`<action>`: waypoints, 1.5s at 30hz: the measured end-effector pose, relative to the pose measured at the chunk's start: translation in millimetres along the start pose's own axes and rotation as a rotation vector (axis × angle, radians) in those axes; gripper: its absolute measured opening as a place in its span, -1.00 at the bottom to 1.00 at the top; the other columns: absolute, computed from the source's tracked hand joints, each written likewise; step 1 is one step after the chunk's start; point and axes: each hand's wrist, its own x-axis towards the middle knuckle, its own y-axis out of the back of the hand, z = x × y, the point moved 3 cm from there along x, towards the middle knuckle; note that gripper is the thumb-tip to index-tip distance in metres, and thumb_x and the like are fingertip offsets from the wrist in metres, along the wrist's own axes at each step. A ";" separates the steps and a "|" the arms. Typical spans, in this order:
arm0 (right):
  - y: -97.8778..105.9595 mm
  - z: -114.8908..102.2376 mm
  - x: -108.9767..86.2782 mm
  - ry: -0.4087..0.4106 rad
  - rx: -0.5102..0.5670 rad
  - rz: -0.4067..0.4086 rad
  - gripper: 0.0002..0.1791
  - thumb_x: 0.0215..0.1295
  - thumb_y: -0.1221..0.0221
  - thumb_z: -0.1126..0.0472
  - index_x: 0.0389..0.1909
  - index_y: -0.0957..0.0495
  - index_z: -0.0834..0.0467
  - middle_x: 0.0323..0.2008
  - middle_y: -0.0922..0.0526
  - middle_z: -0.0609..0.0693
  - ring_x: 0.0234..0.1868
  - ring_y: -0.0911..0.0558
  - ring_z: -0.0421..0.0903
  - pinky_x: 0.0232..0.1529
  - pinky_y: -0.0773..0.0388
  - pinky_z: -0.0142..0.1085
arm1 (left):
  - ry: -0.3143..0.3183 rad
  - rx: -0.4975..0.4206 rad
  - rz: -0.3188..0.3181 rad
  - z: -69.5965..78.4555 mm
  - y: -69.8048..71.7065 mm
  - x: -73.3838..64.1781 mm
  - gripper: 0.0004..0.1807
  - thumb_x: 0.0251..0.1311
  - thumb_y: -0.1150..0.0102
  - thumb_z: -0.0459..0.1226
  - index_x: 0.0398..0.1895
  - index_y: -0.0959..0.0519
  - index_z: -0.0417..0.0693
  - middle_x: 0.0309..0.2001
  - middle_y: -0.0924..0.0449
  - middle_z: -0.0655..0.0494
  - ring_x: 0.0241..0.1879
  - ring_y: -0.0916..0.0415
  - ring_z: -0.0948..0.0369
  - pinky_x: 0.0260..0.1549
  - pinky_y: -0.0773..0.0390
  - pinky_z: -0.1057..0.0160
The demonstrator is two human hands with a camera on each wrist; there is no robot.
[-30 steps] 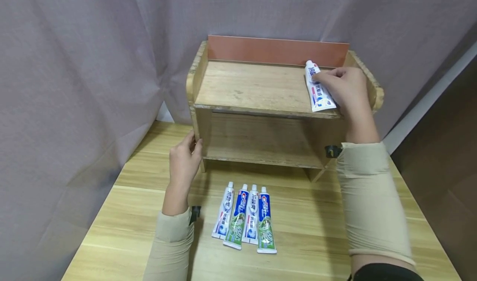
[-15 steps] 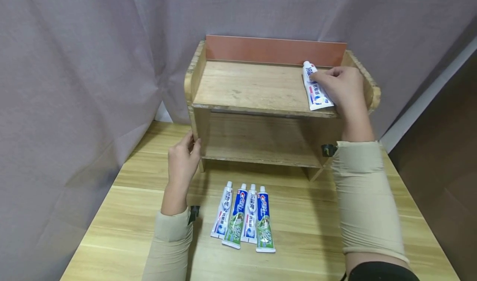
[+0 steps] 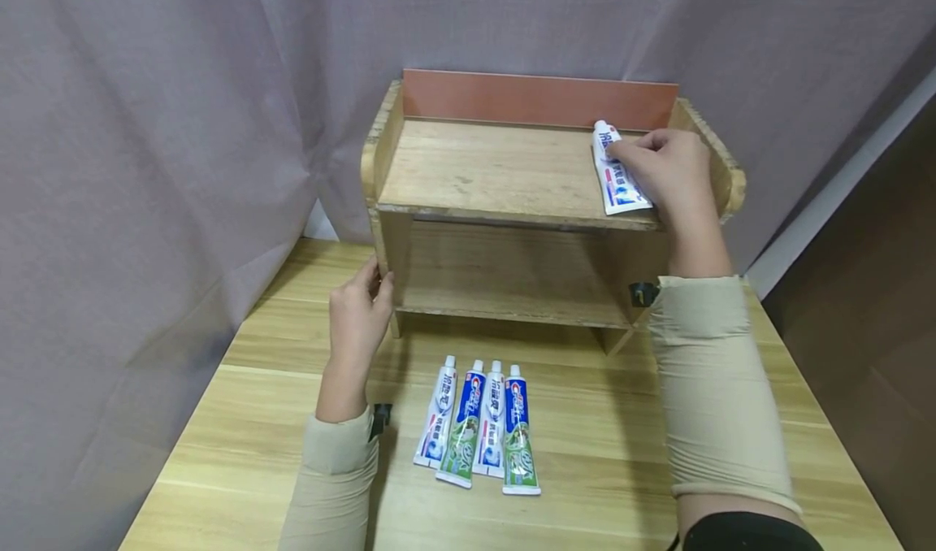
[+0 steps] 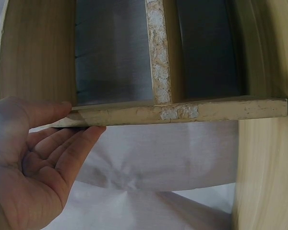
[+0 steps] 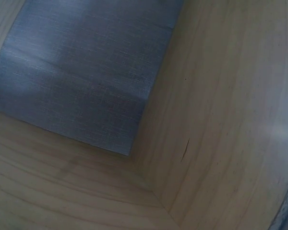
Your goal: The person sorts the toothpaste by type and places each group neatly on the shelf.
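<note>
On the right end of the wooden shelf's (image 3: 483,169) upper board lies a white toothpaste tube (image 3: 615,185), its cap toward the back. My right hand (image 3: 673,169) grips this tube from the right, thumb across its printed face; part of the tube is hidden behind the fingers. My left hand (image 3: 358,311) pinches the front edge of the shelf's left side panel (image 4: 134,114), with the thumb on the inner face and the fingers on the outer face in the left wrist view. The right wrist view shows only the shelf's inside, without the hand.
In front of the shelf, several toothpaste tubes lie side by side on the wooden table (image 3: 241,445), white ones (image 3: 439,417) alternating with blue-green ones (image 3: 521,437). A reddish-brown strip (image 3: 537,97) stands along the shelf's back. Grey cloth (image 3: 183,128) hangs behind.
The head view shifts slightly between frames. Both hands keep their holds, and the tube stays at about the same spot on the upper board.
</note>
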 end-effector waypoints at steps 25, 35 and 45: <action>1.6 0.5 -4.2 -0.014 0.020 0.007 -0.35 0.13 -0.27 -0.37 -0.03 -0.67 0.09 -0.22 -0.52 -0.15 -0.28 -0.47 -0.24 -0.34 -0.47 -0.38 | 0.008 -0.026 0.003 0.8 -1.2 -0.5 -0.66 0.34 -0.22 -0.39 0.16 -0.60 -0.30 -0.04 -0.69 -0.28 -0.12 -0.73 -0.07 -0.17 -0.80 0.14; 1.9 0.8 -4.3 -0.020 0.028 0.003 -0.37 0.13 -0.28 -0.37 -0.05 -0.67 0.08 -0.23 -0.53 -0.16 -0.29 -0.47 -0.24 -0.35 -0.47 -0.37 | 0.010 -0.013 0.006 0.3 -1.5 0.1 -0.68 0.35 -0.21 -0.38 0.13 -0.62 -0.28 -0.07 -0.70 -0.26 -0.14 -0.73 -0.05 -0.17 -0.80 0.11; 2.1 1.8 -5.0 -0.018 0.033 0.009 -0.38 0.12 -0.28 -0.37 -0.07 -0.67 0.07 -0.23 -0.53 -0.16 -0.27 -0.46 -0.24 -0.33 -0.45 -0.38 | 0.007 -0.017 -0.001 0.9 -1.9 -0.4 -0.67 0.36 -0.20 -0.38 0.15 -0.60 -0.29 -0.05 -0.69 -0.27 -0.12 -0.73 -0.07 -0.16 -0.80 0.08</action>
